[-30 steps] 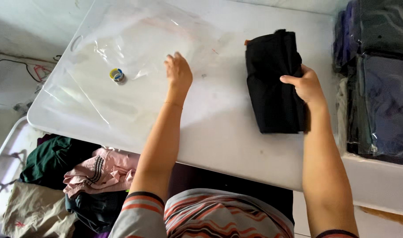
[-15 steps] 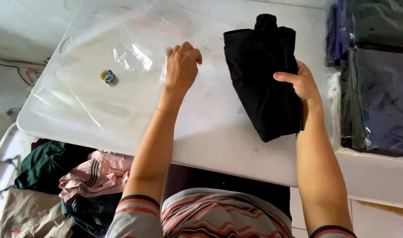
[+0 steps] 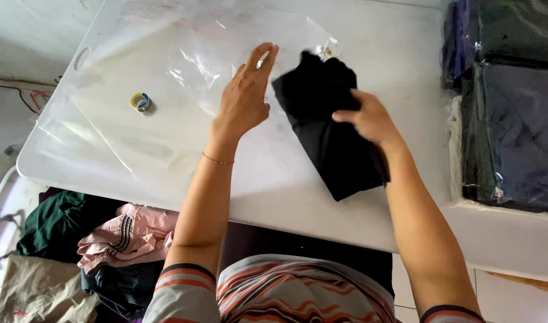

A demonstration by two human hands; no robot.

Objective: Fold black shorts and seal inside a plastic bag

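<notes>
The right hand [image 3: 369, 119] is gripping a folded black garment [image 3: 331, 134], fingers clamped on its edge, and the cloth is lying slantwise on the white table [image 3: 298, 197], its far end at the mouth of a clear plastic bag [image 3: 184, 72]. The left hand [image 3: 245, 96] is pressing flat on that bag, fingers stretched out and close together. A small roll of tape [image 3: 141, 102] is sitting on the plastic, well apart from both hands. Bagged dark clothes [image 3: 513, 113] are stacked at the table's right end. Below the table's near edge, loose clothes [image 3: 106, 239] are lying heaped, pink, green and beige.
</notes>
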